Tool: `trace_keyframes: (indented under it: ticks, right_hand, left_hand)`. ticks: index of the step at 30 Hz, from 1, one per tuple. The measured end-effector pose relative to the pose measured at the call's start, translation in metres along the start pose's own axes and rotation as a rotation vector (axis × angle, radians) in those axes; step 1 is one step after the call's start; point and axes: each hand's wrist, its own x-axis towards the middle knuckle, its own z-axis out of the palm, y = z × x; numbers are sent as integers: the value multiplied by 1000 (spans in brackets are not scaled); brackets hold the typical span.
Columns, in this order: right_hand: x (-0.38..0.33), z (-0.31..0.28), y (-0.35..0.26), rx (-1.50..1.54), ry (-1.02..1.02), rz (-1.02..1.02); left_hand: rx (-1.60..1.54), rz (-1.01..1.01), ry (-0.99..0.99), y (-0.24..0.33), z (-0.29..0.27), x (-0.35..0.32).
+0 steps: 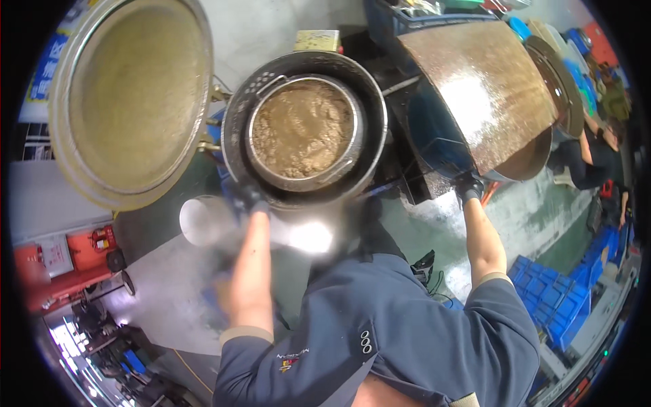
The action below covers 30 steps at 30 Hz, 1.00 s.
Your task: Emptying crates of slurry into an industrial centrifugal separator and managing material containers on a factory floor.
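Observation:
A round metal tub (377,136) stands in front of me. Inside it sits a metal basket (354,129) with a wire handle, filled with wet, brown, lumpy material (302,125). The tub's big round lid (139,95) is swung open to the left on hinges. My left hand (249,198), in a dark glove, is at the tub's near left rim; its fingers are blurred. My right hand (468,187), also gloved, is closed at the lower corner of a curved brown sheet (485,88), beside a blue drum (434,125). What its fingers hold is hidden.
A white cylinder (202,220) stands near my left hand. A blue crate (407,27) sits behind the drum. Stacked blue crates (553,298) are at the lower right, and a red cart (68,264) at the left. Another person (597,156) is at the far right.

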Motion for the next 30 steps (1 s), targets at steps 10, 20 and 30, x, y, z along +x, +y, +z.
trace_keyframes:
  ticks: [10,20,30]
  right_hand:
    - [-94,23,74,-216,-252,307]
    - [-317,12,292,-943,-785,-83]
    - [-348,7,196,-250,-835,186]
  left_hand:
    - [704,418,-507,30,30,59]
    - [1170,1207,-706,65,214,200]
    - [1103,1240,-810,84,224,173]
